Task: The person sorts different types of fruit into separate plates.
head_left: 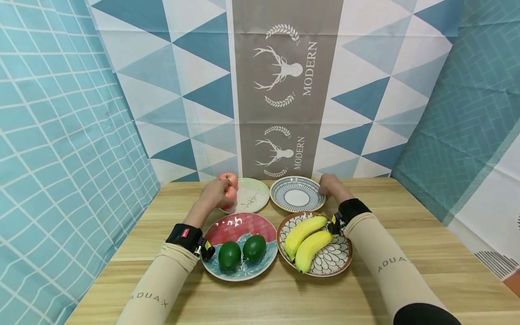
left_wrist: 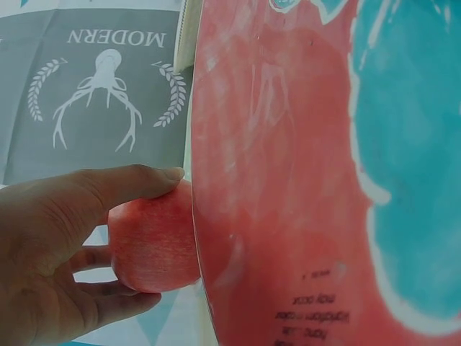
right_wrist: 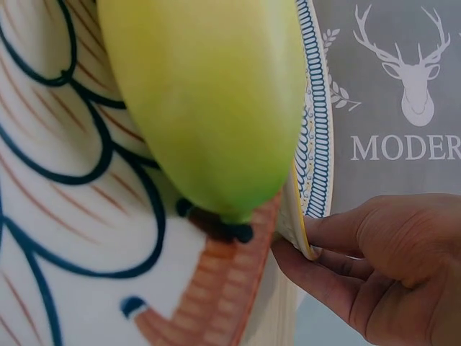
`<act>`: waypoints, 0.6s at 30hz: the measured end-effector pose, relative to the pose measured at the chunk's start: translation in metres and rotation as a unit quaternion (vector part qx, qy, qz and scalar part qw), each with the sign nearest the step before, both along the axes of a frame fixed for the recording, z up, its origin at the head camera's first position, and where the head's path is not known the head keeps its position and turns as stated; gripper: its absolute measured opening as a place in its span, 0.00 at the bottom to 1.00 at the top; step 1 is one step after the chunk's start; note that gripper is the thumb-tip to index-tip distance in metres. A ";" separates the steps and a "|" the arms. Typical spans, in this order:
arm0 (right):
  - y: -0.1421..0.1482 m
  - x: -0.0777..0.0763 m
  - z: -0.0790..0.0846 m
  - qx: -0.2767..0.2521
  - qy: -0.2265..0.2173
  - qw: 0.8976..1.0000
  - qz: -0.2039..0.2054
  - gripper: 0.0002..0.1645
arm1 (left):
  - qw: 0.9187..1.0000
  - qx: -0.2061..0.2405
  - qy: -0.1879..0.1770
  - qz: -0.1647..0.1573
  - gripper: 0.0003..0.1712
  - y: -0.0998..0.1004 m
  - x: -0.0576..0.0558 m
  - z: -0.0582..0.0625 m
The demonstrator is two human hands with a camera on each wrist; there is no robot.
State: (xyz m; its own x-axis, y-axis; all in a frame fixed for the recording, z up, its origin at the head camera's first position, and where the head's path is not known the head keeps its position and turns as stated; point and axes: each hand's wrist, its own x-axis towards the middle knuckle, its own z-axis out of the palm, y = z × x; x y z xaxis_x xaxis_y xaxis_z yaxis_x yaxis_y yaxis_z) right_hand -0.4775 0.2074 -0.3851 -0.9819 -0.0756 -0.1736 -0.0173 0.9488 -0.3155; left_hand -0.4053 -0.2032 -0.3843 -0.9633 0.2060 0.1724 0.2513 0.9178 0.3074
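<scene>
My left hand (head_left: 212, 195) holds a red apple (left_wrist: 155, 241) between thumb and fingers, at the left side of a pale green plate (head_left: 256, 196) with a leaf sprig. Another apple (head_left: 230, 178) shows just behind that hand in the head view; its contact with the plate is hidden. My right hand (head_left: 332, 187) pinches the right rim of a blue-and-white striped plate (head_left: 297, 197) between thumb and fingers. In the right wrist view, that plate's rim (right_wrist: 317, 144) appears beyond a banana (right_wrist: 209, 108).
Nearer me stands a red-and-blue plate (head_left: 243, 221) with two dark green oval fruits (head_left: 254, 248). Beside it a brown-rimmed petal-patterned plate (head_left: 335, 257) bears two bananas (head_left: 313, 249). The wooden table (head_left: 406, 225) meets a patterned cloth (head_left: 203, 113) at the back.
</scene>
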 end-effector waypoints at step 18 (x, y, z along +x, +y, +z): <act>0.000 -0.004 -0.001 0.016 -0.003 1.000 0.004 0.18 | 1.000 0.008 -0.004 0.001 0.37 0.000 -0.001 0.000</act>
